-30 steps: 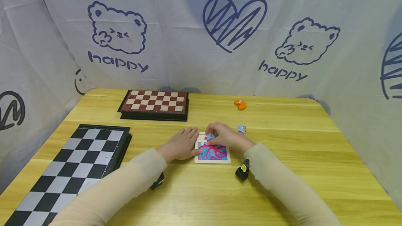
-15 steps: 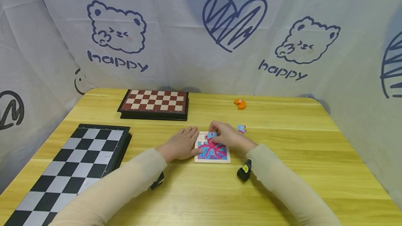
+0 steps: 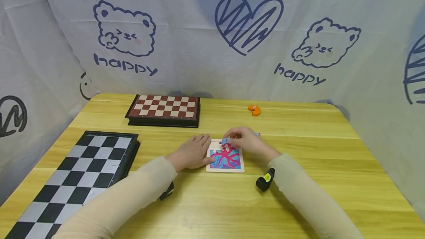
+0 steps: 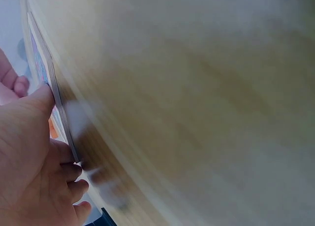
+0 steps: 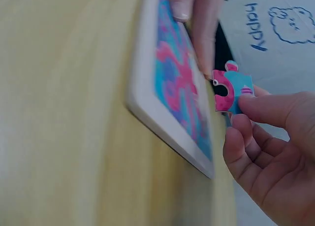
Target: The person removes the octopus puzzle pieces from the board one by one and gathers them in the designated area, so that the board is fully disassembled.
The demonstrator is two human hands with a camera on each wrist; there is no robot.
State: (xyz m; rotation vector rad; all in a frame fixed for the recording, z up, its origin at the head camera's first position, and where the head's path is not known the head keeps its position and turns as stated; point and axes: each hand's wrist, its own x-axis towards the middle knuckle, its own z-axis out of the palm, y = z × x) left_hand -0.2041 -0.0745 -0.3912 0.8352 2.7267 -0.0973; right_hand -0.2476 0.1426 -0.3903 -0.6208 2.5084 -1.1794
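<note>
A small jigsaw puzzle with a pink octopus on blue lies in a pale frame [image 3: 225,170] at the table's middle. My left hand [image 3: 190,153] rests with straight fingers at its left side, thumb lying on the near left part. Between right thumb and fingertips I pinch a puzzle piece [image 5: 234,90], pink and light blue, with a knob on one edge. That right hand [image 3: 249,143] holds it over the upper part of the puzzle, where some bare backing shows. Behind the right hand, another loose piece [image 3: 258,134] peeks out, mostly hidden.
A brown-and-cream chessboard box [image 3: 162,108] stands at the back left. Closer, a black-and-white chessboard [image 3: 79,172] takes up the table's left side. An orange curved piece [image 3: 254,110] lies toward the back right, before a white printed curtain [image 3: 199,69].
My right hand has shifted a little right and away from me with the puzzle piece, now covering most of the loose piece behind it. The left hand stays put.
</note>
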